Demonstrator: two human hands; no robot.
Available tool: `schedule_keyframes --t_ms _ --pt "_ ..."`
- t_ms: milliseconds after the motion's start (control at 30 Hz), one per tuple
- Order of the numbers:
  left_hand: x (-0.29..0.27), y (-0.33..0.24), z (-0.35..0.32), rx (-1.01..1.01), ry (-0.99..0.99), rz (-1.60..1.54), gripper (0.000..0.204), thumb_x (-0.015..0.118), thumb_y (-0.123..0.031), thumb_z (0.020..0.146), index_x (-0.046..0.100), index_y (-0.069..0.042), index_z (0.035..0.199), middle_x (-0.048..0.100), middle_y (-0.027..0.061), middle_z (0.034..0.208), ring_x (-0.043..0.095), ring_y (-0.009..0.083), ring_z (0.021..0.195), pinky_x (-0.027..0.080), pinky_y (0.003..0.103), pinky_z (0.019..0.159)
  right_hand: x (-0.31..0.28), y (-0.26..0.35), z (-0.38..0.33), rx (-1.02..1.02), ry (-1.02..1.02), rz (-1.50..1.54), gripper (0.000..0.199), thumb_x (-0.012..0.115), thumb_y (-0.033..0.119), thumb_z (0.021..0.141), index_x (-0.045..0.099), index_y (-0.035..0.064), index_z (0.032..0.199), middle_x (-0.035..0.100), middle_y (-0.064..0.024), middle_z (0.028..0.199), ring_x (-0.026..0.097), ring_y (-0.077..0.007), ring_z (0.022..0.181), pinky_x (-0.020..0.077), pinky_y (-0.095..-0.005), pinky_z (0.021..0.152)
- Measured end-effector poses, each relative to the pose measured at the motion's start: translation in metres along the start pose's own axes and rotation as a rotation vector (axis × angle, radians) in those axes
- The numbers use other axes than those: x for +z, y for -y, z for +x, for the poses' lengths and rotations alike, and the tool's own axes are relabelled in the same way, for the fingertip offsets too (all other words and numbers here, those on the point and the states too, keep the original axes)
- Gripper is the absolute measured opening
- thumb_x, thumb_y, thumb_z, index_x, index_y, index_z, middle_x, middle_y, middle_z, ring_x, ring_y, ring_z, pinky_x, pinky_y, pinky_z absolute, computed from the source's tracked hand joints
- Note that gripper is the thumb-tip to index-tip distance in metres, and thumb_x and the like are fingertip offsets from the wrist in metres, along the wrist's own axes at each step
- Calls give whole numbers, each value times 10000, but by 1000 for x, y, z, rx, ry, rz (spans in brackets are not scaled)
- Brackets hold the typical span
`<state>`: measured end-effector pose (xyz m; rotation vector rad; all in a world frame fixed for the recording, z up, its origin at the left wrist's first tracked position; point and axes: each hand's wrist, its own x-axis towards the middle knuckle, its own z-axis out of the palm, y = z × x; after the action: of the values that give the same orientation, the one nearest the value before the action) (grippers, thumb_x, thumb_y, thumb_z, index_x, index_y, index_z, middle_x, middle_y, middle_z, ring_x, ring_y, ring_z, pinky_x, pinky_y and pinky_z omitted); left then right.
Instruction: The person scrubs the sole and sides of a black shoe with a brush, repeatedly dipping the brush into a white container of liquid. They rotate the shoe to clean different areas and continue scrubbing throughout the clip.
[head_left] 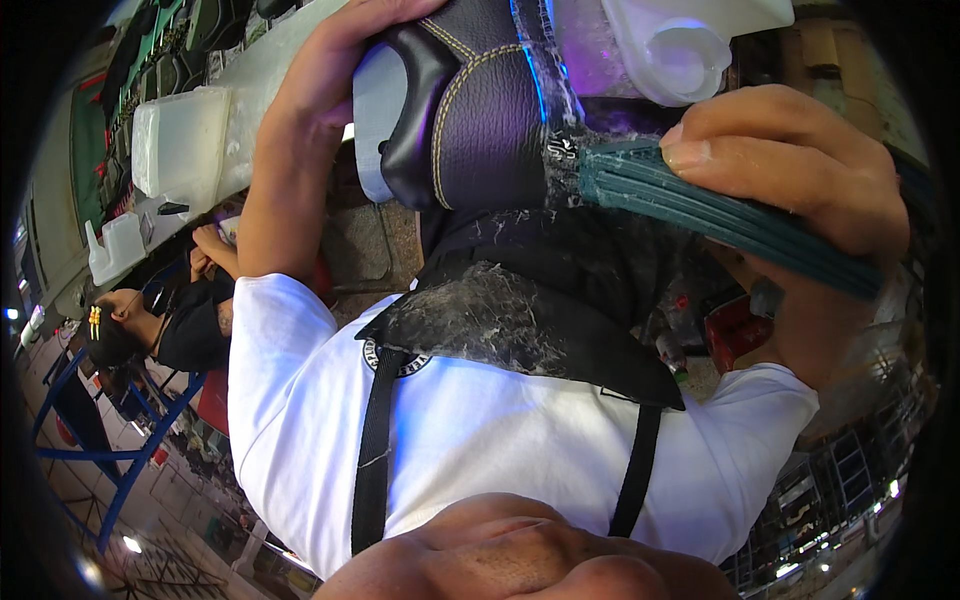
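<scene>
A black leather boot (490, 110) with yellow stitching and a padded collar lies sideways in front of me at the top of the view. A pale blue-grey piece (375, 120) shows at its collar end, and whitish residue and blue-violet light mark its sole edge. My left hand (392, 12) grips the boot from above; most of its fingers are cut off by the frame. Closed around a dark green, lengthwise-ribbed bundle (690, 195), my right hand (800, 150) presses its blunt end against the boot's edge. Whether the bundle is a brush I cannot tell.
A translucent white container (660, 45) stands beyond my right hand, another white plastic bin (180, 140) on the bench at left. A black apron (500, 320) with whitish residue covers my lap. Another person (185, 320) sits at left. A red object (735, 330) lies below right.
</scene>
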<state>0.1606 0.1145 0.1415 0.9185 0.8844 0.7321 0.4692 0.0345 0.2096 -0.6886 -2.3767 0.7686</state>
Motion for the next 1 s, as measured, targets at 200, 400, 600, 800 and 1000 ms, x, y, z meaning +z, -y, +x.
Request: schedule_keyframes --t_ms 200,400,600,800,1000 --pt "7 8 4 -97 -136 -116 594 725 -127 892 550 34 1437 615 169 1416 610 243 1271 476 366 1105 -28 5 8 12 142 -72 310 631 250 980 708 -31 1084 697 -225 1059 724 -295 930 590 -337 782" --pt "-22 19 6 -303 -236 -327 489 669 -145 934 559 -1 1388 620 179 1378 623 301 1260 555 432 1026 -43 7 21 -22 184 -134 302 621 230 984 710 -42 1081 678 -229 1125 709 -295 984 584 -345 829" --pt "-40 55 10 -103 219 -538 589 621 -228 985 448 -5 1503 578 242 1411 635 327 1247 533 444 1062 -55 6 19 -41 145 -33 273 648 201 968 727 -40 1071 682 -239 1132 711 -306 992 585 -347 842" --pt "-40 65 2 -283 225 -762 432 529 -232 1044 526 -6 1412 596 264 1370 641 380 1231 567 529 1016 -64 11 21 -31 89 79 246 675 171 953 743 -38 1062 685 -248 1140 713 -316 999 586 -348 856" --pt "-13 68 -35 -670 393 -1256 604 493 -374 1069 398 44 1495 456 376 1401 631 474 1169 627 497 927 -72 5 22 -56 34 201 220 702 142 937 759 -36 1053 688 -258 1147 715 -327 1007 587 -350 870"
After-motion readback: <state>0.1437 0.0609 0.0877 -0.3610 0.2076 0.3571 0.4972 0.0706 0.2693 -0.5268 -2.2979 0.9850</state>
